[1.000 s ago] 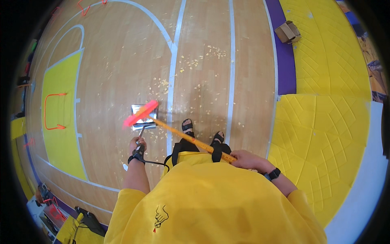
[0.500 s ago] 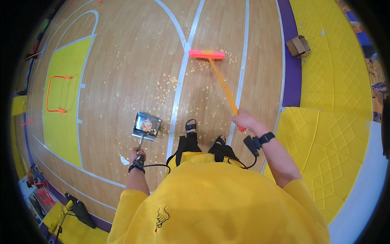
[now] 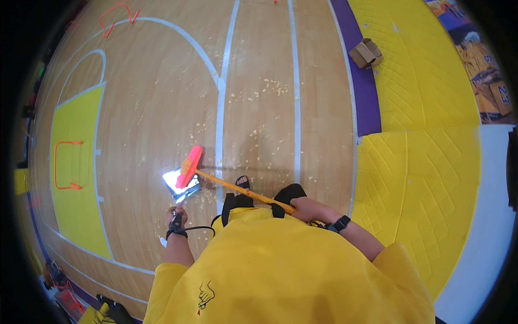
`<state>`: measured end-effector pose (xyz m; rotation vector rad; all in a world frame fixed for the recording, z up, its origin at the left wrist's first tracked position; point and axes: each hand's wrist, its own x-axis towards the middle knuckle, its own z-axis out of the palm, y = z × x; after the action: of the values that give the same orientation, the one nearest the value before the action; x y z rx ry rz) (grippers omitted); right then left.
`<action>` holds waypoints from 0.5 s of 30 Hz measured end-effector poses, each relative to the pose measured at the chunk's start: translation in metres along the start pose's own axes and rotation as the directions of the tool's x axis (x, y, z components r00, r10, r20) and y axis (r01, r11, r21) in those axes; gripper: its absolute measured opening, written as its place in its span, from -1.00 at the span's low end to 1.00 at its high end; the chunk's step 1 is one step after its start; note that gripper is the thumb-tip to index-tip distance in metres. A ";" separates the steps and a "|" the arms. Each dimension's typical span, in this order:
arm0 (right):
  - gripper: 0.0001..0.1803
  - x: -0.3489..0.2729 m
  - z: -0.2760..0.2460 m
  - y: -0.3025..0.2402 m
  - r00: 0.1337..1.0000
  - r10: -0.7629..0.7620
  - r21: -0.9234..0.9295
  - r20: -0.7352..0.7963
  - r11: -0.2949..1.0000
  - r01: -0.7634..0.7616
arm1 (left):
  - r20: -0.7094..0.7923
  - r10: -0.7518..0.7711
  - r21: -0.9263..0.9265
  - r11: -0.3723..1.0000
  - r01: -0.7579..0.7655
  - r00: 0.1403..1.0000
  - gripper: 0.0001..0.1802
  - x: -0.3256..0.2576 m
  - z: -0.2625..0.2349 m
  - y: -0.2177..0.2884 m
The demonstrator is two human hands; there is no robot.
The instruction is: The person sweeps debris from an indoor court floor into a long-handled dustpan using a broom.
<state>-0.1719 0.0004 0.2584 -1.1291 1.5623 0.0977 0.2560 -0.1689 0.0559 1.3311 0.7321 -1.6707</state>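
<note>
A shiny metal dustpan [image 3: 191, 191] rests low over the wooden floor on my left, glaring brightly where light hits it. My left hand [image 3: 177, 215] is closed round its handle. Across from it, my right hand [image 3: 312, 209] grips the end of an orange-yellow broom handle [image 3: 237, 188] close to my body. The broom's pink head with yellow bristles [image 3: 190, 166] is angled over the far edge of the dustpan; whether it touches the pan I cannot tell. Pale crumb-like scraps [image 3: 276, 86] lie scattered on the floor, thickest farther ahead and around the dustpan.
My sandalled foot [image 3: 243, 182] is just right of the dustpan. Orange hurdle frames [image 3: 67, 165] stand to the left and far left. A cardboard box [image 3: 366, 53] sits by the yellow padded mats [image 3: 415, 189] on the right. A white scrap [image 3: 163, 242] lies near my left wrist.
The broom head has swung from far ahead back and left to the dustpan. My right hand has come nearer my body. Scraps around the middle white line are fewer.
</note>
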 end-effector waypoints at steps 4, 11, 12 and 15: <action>-0.64 -0.002 0.014 0.069 0.981 0.088 -0.013 -0.171 0.996 -0.092 | 0.066 0.165 0.018 0.986 -0.166 0.984 -0.90 -0.006 0.012 -0.022; -0.76 -0.032 -0.030 0.129 0.844 0.392 0.609 -0.367 0.787 -0.101 | 0.012 0.097 0.390 0.916 -0.094 0.995 -0.87 -0.024 0.047 -0.038; -0.78 -0.027 -0.047 0.148 0.850 0.379 0.696 -0.367 0.718 -0.019 | 0.004 0.106 0.363 0.927 -0.100 0.994 -0.88 -0.025 0.054 -0.045; -0.81 -0.002 -0.117 0.188 0.825 0.412 0.827 -0.386 0.552 0.111 | -0.008 0.096 0.332 0.939 -0.088 0.995 -0.88 -0.030 0.096 -0.072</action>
<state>-0.3856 0.0317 0.2085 -0.2130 1.8764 -0.8648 0.1497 -0.2090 0.1057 1.5950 0.4036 -1.7575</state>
